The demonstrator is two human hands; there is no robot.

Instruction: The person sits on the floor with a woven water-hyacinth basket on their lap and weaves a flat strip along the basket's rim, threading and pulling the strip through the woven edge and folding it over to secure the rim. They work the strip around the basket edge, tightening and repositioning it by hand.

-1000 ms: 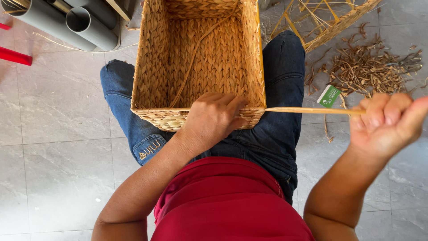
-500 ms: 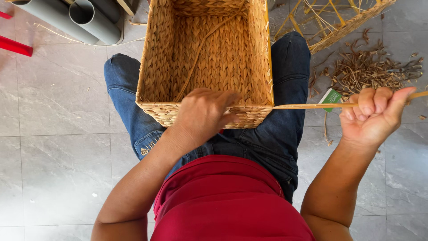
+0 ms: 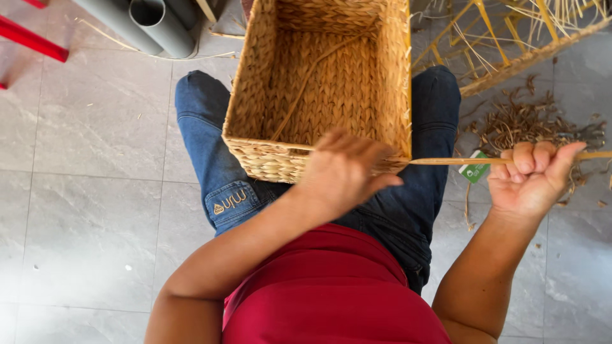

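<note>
A rectangular woven straw basket (image 3: pixel 290 76) rests on my lap, open side up, with a loose twisted strand lying inside it. My left hand (image 3: pixel 341 172) presses on the basket's near rim at its right corner. A long flat straw strand (image 3: pixel 449 161) runs from that corner out to the right. My right hand (image 3: pixel 532 175) is closed around this strand, holding it taut and level.
Grey pipes (image 3: pixel 150 22) lie at the top left beside a red bar (image 3: pixel 32 39). A yellow wire frame (image 3: pixel 510 38) with straw stands at the top right. Dry straw scraps (image 3: pixel 529 121) and a small green tag (image 3: pixel 473 170) lie on the grey tiled floor.
My right hand has drawn slightly inward and lower along the strand. My left hand stays on the basket's near rim. The view has shifted a little.
</note>
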